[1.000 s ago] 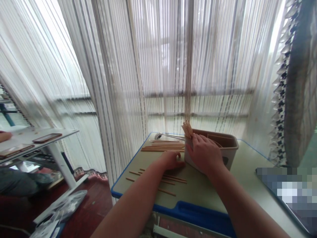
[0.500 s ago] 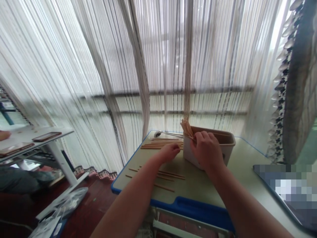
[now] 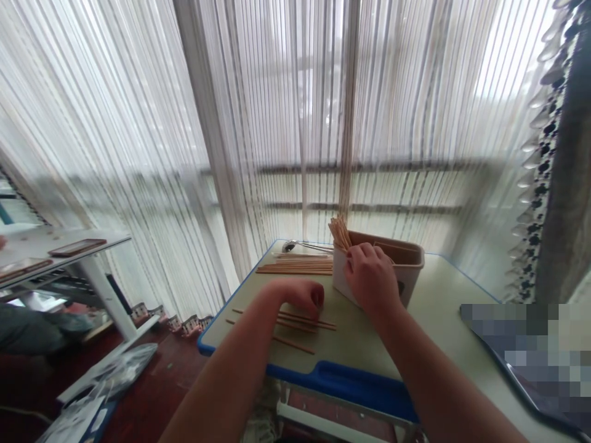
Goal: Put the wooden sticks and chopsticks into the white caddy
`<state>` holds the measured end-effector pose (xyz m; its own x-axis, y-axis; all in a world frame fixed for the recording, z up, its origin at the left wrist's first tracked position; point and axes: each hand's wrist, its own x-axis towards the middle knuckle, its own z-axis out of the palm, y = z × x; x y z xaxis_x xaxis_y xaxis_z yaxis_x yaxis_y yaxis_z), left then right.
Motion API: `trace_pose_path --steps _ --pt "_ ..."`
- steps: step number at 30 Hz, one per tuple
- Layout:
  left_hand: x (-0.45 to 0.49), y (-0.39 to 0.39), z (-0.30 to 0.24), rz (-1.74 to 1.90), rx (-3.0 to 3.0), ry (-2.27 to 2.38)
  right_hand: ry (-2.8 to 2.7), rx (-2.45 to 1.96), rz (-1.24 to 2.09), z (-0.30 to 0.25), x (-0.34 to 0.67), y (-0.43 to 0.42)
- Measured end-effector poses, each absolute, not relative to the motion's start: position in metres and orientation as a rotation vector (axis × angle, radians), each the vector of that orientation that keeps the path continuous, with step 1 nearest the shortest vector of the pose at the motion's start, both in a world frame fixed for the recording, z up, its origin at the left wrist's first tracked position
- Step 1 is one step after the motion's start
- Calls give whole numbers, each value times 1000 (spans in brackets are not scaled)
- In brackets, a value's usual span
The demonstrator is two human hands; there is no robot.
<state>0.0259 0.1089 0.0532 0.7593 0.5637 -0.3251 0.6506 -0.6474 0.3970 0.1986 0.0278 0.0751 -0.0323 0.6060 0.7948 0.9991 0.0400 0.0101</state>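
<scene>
My right hand [image 3: 370, 277] is closed on a bundle of thin wooden sticks [image 3: 340, 232] that stands in the near-left corner of a beige plastic bin [image 3: 410, 266]. My left hand [image 3: 301, 295] rests on the table with its fingers curled down over several loose wooden sticks [image 3: 295, 325]; whether it grips one is hidden. A neat row of more sticks [image 3: 298, 268] lies beyond it, left of the bin. A metal spoon [image 3: 295, 246] lies at the table's far edge.
The pale table [image 3: 443, 320] has a blue rim [image 3: 341, 381] with a recessed groove in front. Striped sheer curtains [image 3: 277, 123] hang right behind it. A white desk [image 3: 69, 252] with flat items stands at left. A blurred-out item [image 3: 530, 344] lies at right.
My left hand has pulled back toward me and curled its fingers onto the loose sticks. My right hand has kept its hold on the bundle at the bin. The view shifted slightly.
</scene>
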Motion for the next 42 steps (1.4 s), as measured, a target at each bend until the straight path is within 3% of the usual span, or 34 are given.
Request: trace_pose_path --steps 12,25,42 --pt "40 118 42 118 2637 1021 -1692 -1624 -853 76 197 31" --pt "40 101 37 145 2633 1004 -1661 -1613 -826 79 194 6" --pt "37 93 54 840 2143 839 -1940 -1446 -872 83 201 -4"
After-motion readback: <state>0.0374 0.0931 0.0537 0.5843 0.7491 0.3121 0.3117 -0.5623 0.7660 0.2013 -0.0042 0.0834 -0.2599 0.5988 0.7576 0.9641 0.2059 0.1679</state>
